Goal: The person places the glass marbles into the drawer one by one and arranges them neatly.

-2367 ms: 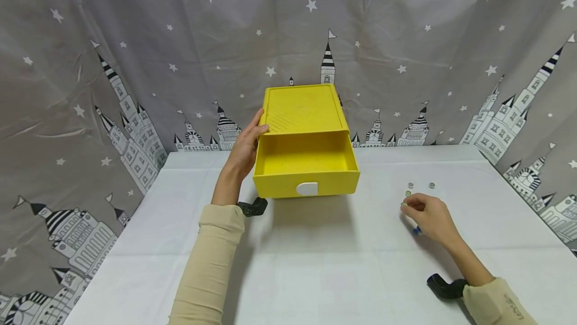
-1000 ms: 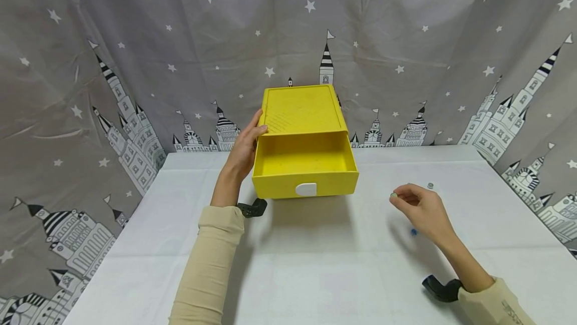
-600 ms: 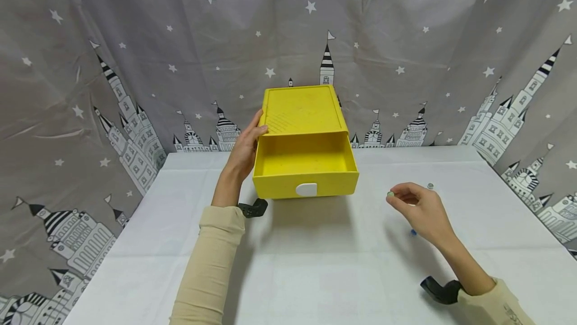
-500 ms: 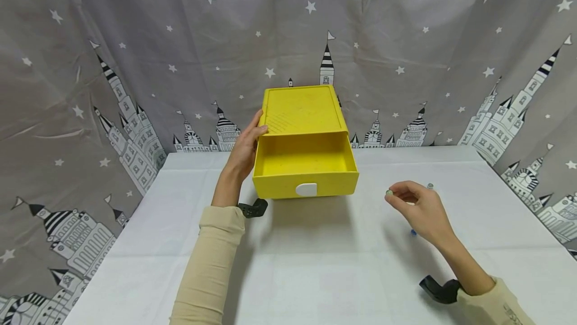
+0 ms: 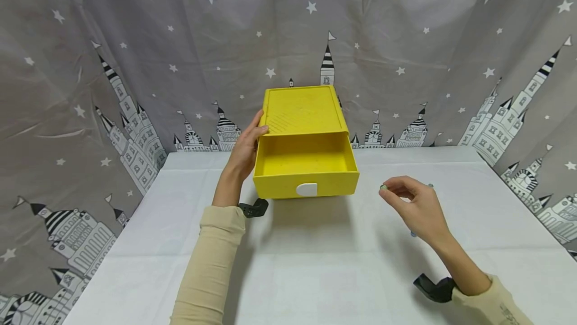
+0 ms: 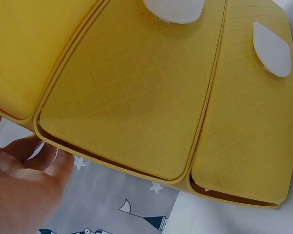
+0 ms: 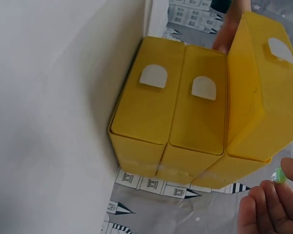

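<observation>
A yellow drawer cabinet (image 5: 301,109) stands at the back middle of the white table (image 5: 315,265). Its top drawer (image 5: 306,183) is pulled out and looks empty inside. My left hand (image 5: 245,147) rests flat against the cabinet's left side, thumb on the top edge. My right hand (image 5: 390,186) hovers above the table to the right of the drawer and pinches a small green bead (image 5: 383,187) between thumb and fingertip. The right wrist view shows that bead (image 7: 279,174) at my fingertips, beside the cabinet's stacked drawers (image 7: 185,117) with white handles. The left wrist view shows only drawer fronts (image 6: 136,97) and my left hand (image 6: 24,185).
A small grey bead (image 5: 430,185) peeks out behind my right hand, and a blue bead (image 5: 412,234) lies on the table under it. A grey curtain with stars and castles (image 5: 135,64) hangs behind and at both sides of the table.
My right hand has lifted the green bead off the table and carried it left and up, towards the open drawer. The left hand and cabinet have stayed put.
</observation>
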A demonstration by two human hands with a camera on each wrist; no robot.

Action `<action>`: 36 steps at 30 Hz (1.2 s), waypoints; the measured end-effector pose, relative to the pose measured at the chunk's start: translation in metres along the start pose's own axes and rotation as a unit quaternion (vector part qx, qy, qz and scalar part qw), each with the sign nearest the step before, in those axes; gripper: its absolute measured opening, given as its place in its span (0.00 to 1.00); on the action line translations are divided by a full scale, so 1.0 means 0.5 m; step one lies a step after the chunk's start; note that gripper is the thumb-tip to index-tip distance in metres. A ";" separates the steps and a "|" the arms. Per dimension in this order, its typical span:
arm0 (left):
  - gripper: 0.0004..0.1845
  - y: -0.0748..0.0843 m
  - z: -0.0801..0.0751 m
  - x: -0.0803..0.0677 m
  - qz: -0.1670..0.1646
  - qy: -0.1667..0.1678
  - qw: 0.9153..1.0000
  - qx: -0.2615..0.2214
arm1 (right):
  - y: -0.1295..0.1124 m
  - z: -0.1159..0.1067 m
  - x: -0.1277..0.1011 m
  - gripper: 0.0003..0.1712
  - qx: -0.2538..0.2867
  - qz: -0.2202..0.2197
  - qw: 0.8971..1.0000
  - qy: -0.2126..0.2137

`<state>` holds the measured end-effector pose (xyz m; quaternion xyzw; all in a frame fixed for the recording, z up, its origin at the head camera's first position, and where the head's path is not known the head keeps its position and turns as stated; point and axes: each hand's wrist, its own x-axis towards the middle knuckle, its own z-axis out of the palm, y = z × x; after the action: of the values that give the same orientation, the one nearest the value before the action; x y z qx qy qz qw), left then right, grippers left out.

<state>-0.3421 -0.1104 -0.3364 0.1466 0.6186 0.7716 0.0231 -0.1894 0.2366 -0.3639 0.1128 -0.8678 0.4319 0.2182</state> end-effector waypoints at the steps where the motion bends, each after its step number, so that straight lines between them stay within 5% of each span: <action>1: 0.35 0.000 0.000 0.000 0.001 -0.001 1.000 0.000 | -0.002 0.001 0.001 0.09 0.002 -0.002 1.000 0.001; 20: 0.35 -0.002 0.001 0.002 0.005 0.006 1.000 -0.002 | -0.048 0.027 0.029 0.05 0.089 -0.053 0.993 0.065; 36: 0.35 -0.001 0.004 -0.001 0.003 0.008 1.000 0.003 | -0.099 0.041 0.077 0.06 0.118 -0.094 0.987 0.060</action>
<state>-0.3413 -0.1087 -0.3368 0.1418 0.6208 0.7709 0.0152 -0.2098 0.1900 -0.3216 0.1921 -0.7818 0.5146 0.2950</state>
